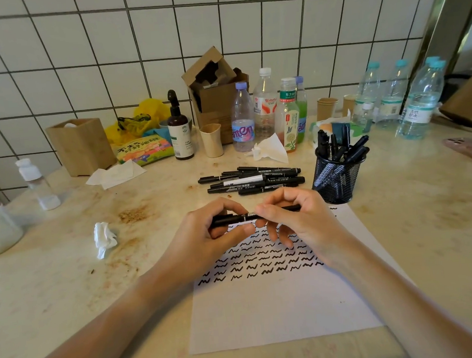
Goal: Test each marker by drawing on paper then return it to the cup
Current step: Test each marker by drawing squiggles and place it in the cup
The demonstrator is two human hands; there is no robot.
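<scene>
A white paper [282, 310] lies nearest on the counter [419, 221], its far half covered in rows of black squiggles. Just above it, the left hand [205, 235] and right hand [294, 216] hold one black marker [233, 218] level between them, each hand's thumb and fingers pinching the barrel. Farther back lies a pile of markers [253, 179], and to its right a black mesh cup [337, 175] holds more.
</scene>
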